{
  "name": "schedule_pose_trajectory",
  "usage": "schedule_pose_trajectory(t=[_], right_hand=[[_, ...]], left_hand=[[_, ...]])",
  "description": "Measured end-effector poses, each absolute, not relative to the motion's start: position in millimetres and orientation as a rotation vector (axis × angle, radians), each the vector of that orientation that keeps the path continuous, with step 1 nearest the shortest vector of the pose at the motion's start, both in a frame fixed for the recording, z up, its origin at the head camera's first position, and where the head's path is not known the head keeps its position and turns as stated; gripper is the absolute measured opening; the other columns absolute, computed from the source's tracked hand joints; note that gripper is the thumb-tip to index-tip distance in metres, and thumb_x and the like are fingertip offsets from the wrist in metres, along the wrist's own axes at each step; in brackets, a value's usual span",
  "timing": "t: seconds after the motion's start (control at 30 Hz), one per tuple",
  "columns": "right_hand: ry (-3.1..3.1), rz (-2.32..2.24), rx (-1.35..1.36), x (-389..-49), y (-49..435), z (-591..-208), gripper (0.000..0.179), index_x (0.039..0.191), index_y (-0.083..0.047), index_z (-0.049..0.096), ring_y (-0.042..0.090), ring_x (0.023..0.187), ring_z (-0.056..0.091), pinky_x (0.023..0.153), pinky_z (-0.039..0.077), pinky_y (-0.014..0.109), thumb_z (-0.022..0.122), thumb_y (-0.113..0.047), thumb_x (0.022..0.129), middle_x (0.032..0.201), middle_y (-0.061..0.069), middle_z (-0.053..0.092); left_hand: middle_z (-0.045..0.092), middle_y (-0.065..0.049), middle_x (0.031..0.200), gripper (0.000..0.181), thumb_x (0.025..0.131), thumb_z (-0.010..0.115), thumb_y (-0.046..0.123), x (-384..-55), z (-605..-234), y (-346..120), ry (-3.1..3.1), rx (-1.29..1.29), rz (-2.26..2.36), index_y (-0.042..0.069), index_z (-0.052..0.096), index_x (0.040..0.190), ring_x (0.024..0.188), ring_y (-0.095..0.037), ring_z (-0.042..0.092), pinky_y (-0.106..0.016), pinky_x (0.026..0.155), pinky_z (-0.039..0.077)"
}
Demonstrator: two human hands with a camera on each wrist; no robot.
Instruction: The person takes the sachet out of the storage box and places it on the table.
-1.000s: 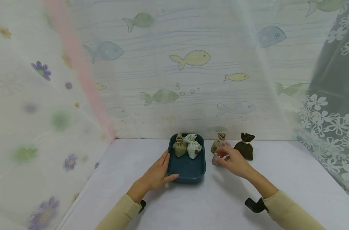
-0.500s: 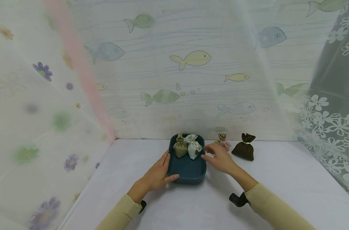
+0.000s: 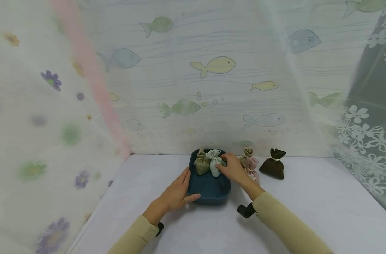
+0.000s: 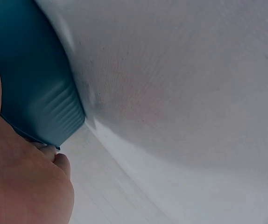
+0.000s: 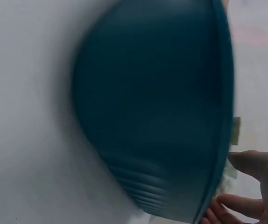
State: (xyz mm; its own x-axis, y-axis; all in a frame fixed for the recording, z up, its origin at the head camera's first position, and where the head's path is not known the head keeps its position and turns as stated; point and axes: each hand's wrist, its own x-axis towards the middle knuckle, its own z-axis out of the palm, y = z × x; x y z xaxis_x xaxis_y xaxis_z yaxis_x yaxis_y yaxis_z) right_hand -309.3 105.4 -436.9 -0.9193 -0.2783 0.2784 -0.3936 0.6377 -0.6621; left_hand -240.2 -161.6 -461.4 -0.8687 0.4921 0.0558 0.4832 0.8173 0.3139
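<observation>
In the head view, a dark blue-green tray stands on the table with an olive cloth pouch and a white cloth pouch at its far end. My left hand rests along the tray's left side, fingers straight, thumb over the near-left rim. My right hand reaches over the right rim to the white pouch, thumb at its front, fingers behind. The right wrist view shows the thumb and fingers apart beyond the rim, pale cloth between them. Whether they pinch it I cannot tell.
Right of the tray, an olive-tan pouch and two pink pouches sit close together, partly behind my right hand and wrist. A dark brown pouch stands farther right. Behind the table hangs a fish-patterned curtain.
My right hand has left a pink pouch beside the other pouches on the table and moved left over the tray to the white pouch. The left hand stays at the tray.
</observation>
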Motion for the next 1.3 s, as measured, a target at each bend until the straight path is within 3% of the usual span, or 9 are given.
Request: schedule_pose_trajectory(t=[0.5, 0.93, 1.3], right_hand=[[-2.767, 1.152, 0.389, -331.4, 89.7, -444.4, 0.044, 0.129, 0.011, 0.062, 0.046, 0.124, 0.053, 0.1, 0.047, 0.058, 0.071, -0.018, 0.097, 0.135, 0.031, 0.054], [-2.671, 1.204, 0.433, -339.8, 86.2, -453.4, 0.029, 0.115, 0.007, 0.069, 0.032, 0.095, 0.06, 0.083, 0.052, 0.05, 0.073, -0.015, 0.095, 0.11, 0.021, 0.064], [-2.609, 1.169, 0.49, -341.1, 85.9, -459.4, 0.014, 0.101, 0.007, 0.068, 0.032, 0.09, 0.059, 0.082, 0.05, 0.05, 0.07, -0.006, 0.095, 0.103, 0.02, 0.064]], left_hand=[[0.004, -0.02, 0.17, 0.102, 0.1, 0.049, 0.066, -238.1, -460.6, -161.7, 2.967, 0.791, 0.474, -0.007, 0.012, 0.161, 0.156, -0.033, 0.014, -0.048, 0.123, 0.025], [0.004, -0.019, 0.171, 0.103, 0.099, 0.046, 0.07, -238.3, -461.5, -161.6, 2.969, 0.778, 0.458, -0.006, 0.012, 0.161, 0.157, -0.032, 0.014, -0.047, 0.123, 0.025], [0.005, -0.02, 0.17, 0.103, 0.1, 0.047, 0.069, -238.1, -461.3, -161.4, 2.982, 0.79, 0.462, -0.006, 0.013, 0.161, 0.156, -0.033, 0.015, -0.048, 0.123, 0.026]])
